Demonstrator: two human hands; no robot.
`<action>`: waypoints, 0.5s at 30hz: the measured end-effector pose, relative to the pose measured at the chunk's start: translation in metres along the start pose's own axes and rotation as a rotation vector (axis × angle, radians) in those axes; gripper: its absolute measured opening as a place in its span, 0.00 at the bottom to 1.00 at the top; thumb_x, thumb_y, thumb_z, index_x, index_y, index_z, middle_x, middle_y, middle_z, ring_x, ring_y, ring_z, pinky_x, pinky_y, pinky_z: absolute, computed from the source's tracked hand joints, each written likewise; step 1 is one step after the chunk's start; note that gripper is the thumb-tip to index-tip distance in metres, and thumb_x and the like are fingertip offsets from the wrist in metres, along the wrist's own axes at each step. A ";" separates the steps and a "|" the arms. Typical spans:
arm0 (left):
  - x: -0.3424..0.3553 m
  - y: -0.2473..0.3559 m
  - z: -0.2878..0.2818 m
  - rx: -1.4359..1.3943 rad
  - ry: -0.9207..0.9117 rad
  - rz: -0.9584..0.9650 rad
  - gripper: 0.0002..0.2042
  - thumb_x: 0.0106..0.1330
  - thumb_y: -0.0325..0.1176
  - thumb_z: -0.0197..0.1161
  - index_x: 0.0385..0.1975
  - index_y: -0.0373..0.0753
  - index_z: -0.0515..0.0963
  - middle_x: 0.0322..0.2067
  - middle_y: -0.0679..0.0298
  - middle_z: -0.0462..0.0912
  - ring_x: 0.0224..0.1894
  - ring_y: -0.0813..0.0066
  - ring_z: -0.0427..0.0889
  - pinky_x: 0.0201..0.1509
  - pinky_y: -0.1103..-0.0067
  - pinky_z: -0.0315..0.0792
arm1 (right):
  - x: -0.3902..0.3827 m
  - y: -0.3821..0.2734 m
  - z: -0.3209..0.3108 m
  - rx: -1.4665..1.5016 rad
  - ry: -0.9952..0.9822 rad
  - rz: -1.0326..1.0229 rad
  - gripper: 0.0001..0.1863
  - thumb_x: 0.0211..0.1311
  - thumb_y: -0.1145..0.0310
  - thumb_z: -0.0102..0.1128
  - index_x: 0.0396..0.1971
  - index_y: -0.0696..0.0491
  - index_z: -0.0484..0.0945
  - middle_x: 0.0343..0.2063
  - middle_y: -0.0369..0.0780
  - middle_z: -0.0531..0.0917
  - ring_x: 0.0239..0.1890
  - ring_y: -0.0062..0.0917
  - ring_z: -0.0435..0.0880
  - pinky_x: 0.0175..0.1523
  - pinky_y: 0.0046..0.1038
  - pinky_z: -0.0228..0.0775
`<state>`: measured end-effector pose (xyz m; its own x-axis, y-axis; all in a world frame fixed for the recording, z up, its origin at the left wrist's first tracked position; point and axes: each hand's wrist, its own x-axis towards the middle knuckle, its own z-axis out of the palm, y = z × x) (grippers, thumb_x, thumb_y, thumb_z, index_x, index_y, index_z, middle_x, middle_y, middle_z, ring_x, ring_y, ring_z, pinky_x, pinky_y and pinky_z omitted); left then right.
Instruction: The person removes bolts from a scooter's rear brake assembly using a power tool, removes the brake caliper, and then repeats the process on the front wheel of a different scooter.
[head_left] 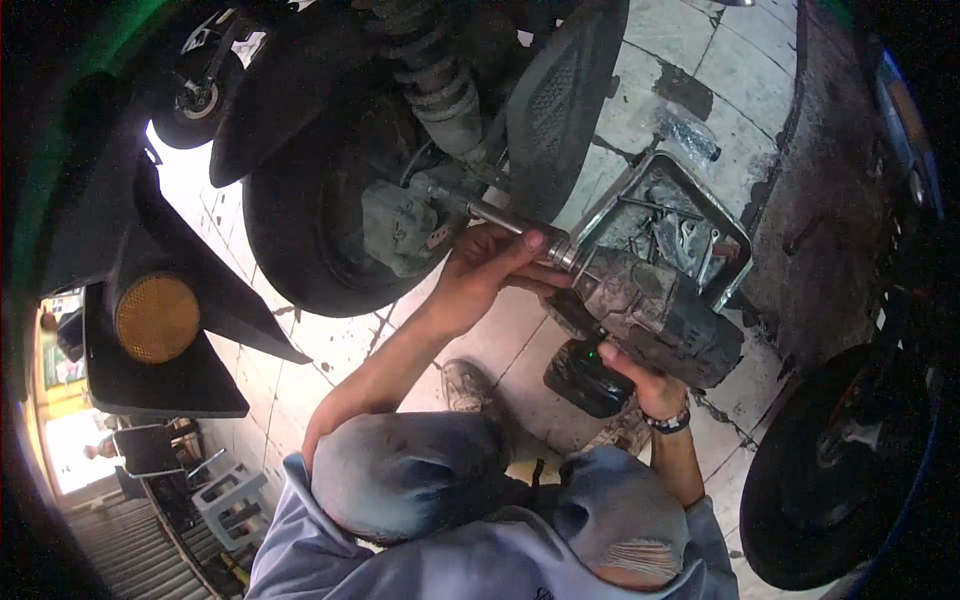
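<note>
Head view: right hand [640,385] wrapped tight around the grip of a grimy cordless impact wrench [650,315], held level below the metal tool tray [735,250]. Left hand [485,270] closed on the wrench's nose, fingers steadying the extension bar [500,217], which runs up-left to the caliper [400,225] on the scooter's rear wheel [310,200]. Orange reflector [157,318] at far left

The rear wheel [320,220] and the shock absorber [435,80] close the far left side. On the right, a metal tool tray [735,265] lies just beside the impact wrench [650,315]. Another tyre [830,470] blocks the near right. Between wheel and tray, tiled floor [510,340] stays open.
</note>
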<state>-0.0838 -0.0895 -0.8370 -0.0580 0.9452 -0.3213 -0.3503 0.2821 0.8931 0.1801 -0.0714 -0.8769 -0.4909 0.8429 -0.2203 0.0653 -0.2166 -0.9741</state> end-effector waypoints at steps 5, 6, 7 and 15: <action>0.004 -0.006 -0.009 -0.057 -0.125 0.056 0.20 0.75 0.42 0.59 0.48 0.26 0.79 0.36 0.50 0.87 0.41 0.60 0.90 0.43 0.73 0.83 | -0.004 0.036 -0.008 -0.218 0.047 -0.255 0.17 0.57 0.74 0.73 0.48 0.58 0.85 0.49 0.41 0.86 0.50 0.28 0.85 0.55 0.30 0.76; 0.004 -0.006 -0.008 -0.069 -0.115 0.045 0.20 0.75 0.42 0.60 0.48 0.26 0.79 0.37 0.50 0.87 0.41 0.61 0.90 0.44 0.73 0.82 | -0.007 0.052 -0.010 -0.259 0.058 -0.282 0.17 0.58 0.75 0.72 0.48 0.58 0.84 0.49 0.41 0.86 0.50 0.28 0.85 0.56 0.30 0.76; 0.002 -0.005 -0.008 -0.076 -0.091 0.033 0.20 0.75 0.42 0.60 0.48 0.26 0.79 0.37 0.50 0.88 0.41 0.63 0.90 0.44 0.74 0.82 | -0.007 0.056 -0.006 -0.029 0.053 -0.164 0.17 0.59 0.77 0.70 0.50 0.60 0.83 0.49 0.42 0.86 0.51 0.30 0.85 0.55 0.31 0.77; 0.006 -0.007 -0.008 0.038 0.013 0.049 0.22 0.75 0.44 0.59 0.49 0.26 0.80 0.37 0.51 0.88 0.43 0.64 0.89 0.47 0.73 0.82 | -0.002 0.019 0.003 -0.003 -0.035 -0.095 0.19 0.54 0.69 0.76 0.44 0.61 0.84 0.38 0.41 0.88 0.38 0.27 0.86 0.44 0.32 0.76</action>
<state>-0.0888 -0.0867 -0.8476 -0.0863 0.9560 -0.2805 -0.3113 0.2416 0.9191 0.1792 -0.0786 -0.8954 -0.5248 0.8420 -0.1248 0.0198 -0.1344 -0.9907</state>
